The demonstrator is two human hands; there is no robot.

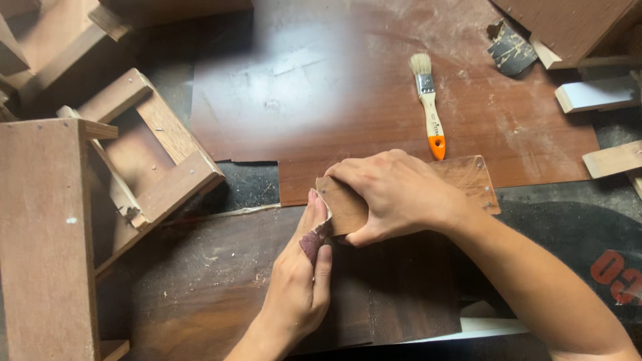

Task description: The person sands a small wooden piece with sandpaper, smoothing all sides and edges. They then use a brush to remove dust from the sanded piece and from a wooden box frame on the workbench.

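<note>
My right hand presses down on a small brown wooden piece with small nails at its corners, holding it on the board below. My left hand pinches a folded scrap of reddish-brown sandpaper against the near-left edge of that piece. Both hands meet at the middle of the view. Under them lies a dark wooden panel.
A paintbrush with a pale handle and orange tip lies on a dusty brown sheet beyond my hands. A worn dark sandpaper scrap lies at the top right. Wooden frames and a plank fill the left side. Wood offcuts sit at right.
</note>
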